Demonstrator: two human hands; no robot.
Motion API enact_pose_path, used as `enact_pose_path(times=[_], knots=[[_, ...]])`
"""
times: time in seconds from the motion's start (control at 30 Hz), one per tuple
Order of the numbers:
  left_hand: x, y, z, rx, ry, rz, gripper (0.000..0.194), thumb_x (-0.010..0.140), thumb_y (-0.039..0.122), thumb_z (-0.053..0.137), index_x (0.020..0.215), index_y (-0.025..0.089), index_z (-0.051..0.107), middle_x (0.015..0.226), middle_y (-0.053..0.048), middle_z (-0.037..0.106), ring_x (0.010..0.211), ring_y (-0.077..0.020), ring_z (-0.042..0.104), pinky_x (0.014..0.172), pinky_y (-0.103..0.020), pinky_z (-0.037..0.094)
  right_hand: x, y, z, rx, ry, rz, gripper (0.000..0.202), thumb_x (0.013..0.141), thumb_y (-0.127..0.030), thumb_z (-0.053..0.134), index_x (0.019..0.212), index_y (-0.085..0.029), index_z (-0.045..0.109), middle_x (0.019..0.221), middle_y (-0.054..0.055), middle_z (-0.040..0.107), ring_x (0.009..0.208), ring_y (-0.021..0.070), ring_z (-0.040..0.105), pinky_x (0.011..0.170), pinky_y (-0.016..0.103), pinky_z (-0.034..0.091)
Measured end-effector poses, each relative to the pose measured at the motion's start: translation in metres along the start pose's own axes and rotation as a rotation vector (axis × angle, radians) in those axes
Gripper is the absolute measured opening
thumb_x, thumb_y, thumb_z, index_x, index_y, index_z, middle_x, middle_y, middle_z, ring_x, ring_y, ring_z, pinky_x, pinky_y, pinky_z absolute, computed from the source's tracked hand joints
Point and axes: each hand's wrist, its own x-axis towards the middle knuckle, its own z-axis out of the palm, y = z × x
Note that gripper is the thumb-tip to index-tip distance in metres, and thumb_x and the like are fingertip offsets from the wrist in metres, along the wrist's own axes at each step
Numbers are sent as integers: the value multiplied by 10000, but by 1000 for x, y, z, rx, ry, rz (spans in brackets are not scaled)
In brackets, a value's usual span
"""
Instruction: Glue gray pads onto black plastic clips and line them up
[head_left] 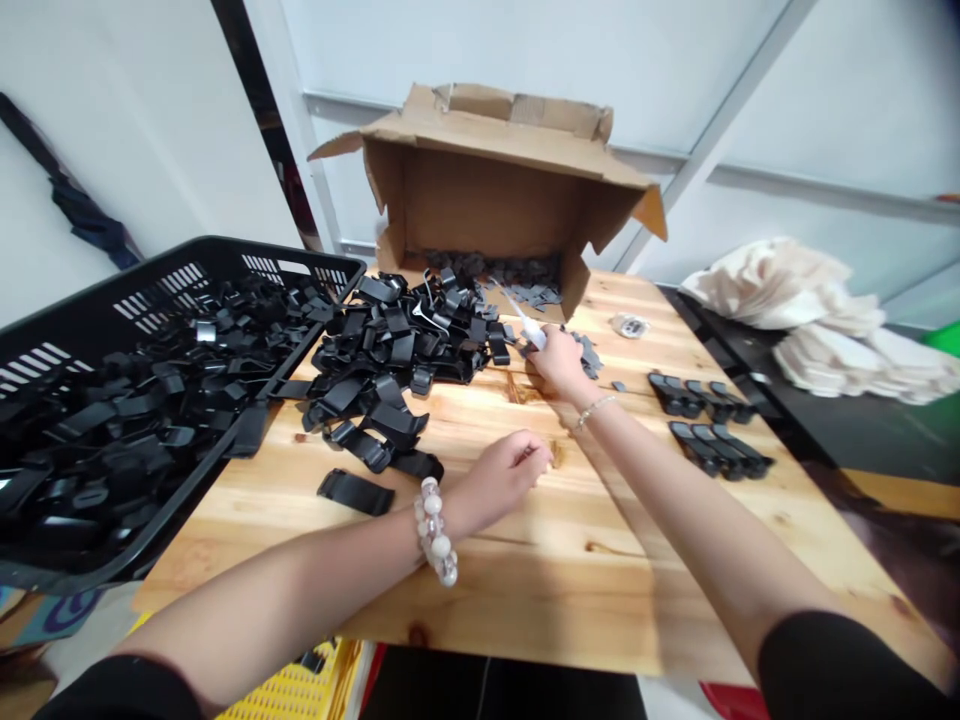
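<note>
Right hand (559, 362): clamped on a white thin-nozzled bottle (532, 332), beside the near edge of the cardboard box (487, 195)
Nozzle: slants away to the left in the view, toward the box opening
Left hand (499, 482): over the table (525, 610), fingers curled in; nothing shows in it, and I cannot tell whether thumb and fingertips meet
Black straps (401, 345): heaped on the table left of the right hand, with more in the black crate (86, 315)
Grey pieces (536, 293): in the box and spilling out past the right hand
Black rows (716, 450): two, laid neatly at the right, near the tape roll (628, 325)
Bottle work: seems at the stage of picking up or placing the bottle
Next move: calls for a steady right grip and a nozzle clear of the heap
</note>
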Motion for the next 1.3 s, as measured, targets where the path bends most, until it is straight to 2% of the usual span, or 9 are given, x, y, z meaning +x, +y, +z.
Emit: enact_pose_path(times=[0.17, 0.33, 0.63, 0.73, 0.8, 0.87, 1.0, 1.17, 1.3], knots=[[1, -3, 2, 14, 11, 10, 148, 869, 249, 428, 780, 195, 533, 738, 20, 526, 723, -145, 495, 690, -263, 396, -1, -2, -4, 37, -43, -8, 321, 897, -350, 571, 1137, -137, 588, 1142, 85, 609, 1054, 209, 590, 918, 448, 485], [0, -1, 2, 28, 25, 10, 144, 850, 237, 433, 766, 199, 544, 750, 9, 544, 736, -159, 508, 699, -272, 403, -3, -13, -10, 208, -79, -16, 337, 909, -353, 554, 1172, -142, 567, 1134, 83, 609, 1002, 189, 607, 870, 410, 515], [-2, 7, 2, -9, 30, 1, 111, 839, 212, 461, 758, 201, 537, 724, 22, 528, 705, -151, 493, 704, -272, 392, 2, -39, 10, 460, -205, 123, 355, 907, -349, 557, 1198, -145, 557, 1186, 91, 586, 1024, 200, 601, 860, 409, 525], [-2, 4, 2, -53, 40, -11, 100, 833, 199, 469, 771, 193, 549, 723, 20, 533, 697, -146, 495, 687, -271, 393, -4, -38, 5, 565, -207, 144, 328, 912, -347, 551, 1163, -137, 570, 1136, 80, 602, 973, 182, 612, 822, 382, 535], [-1, 1, 3, -100, 57, -27, 91, 838, 211, 479, 798, 185, 556, 716, 17, 533, 688, -142, 497, 668, -269, 398, -14, -33, -8, 657, -215, 124, 274, 865, -331, 615, 1037, -119, 604, 997, 57, 629, 864, 159, 613, 760, 336, 532], [0, -2, 4, -167, 83, -45, 87, 851, 233, 484, 849, 177, 550, 739, 12, 538, 667, -129, 507, 651, -264, 414, -30, -23, -26, 772, -257, 75, 234, 738, -287, 725, 858, -125, 604, 820, 24, 617, 749, 143, 580, 702, 301, 504], [3, -3, 4, -339, 180, -93, 129, 892, 278, 418, 962, 181, 465, 891, -24, 549, 643, -99, 547, 613, -252, 464, -71, 1, -64, 1003, -468, -35, 318, 569, -264, 796, 735, -174, 541, 724, -18, 557, 692, 121, 534, 681, 284, 471], [6, 2, 1, -465, 172, -94, 218, 846, 279, 506, 1038, 175, 509, 933, -42, 605, 766, -128, 600, 670, -252, 486, -116, 23, -82, 1143, -687, -48, 331, 558, -252, 809, 701, -172, 522, 732, -7, 552, 680, 119, 518, 650, 279, 452], [1, 4, 1, -530, 128, -102, 393, 783, 253, 632, 1164, 191, 556, 1028, -53, 629, 876, -170, 609, 736, -289, 489, -144, 26, -81, 1255, -741, 34, 286, 586, -215, 788, 698, -176, 527, 718, -10, 531, 682, 115, 509, 638, 255, 437]])
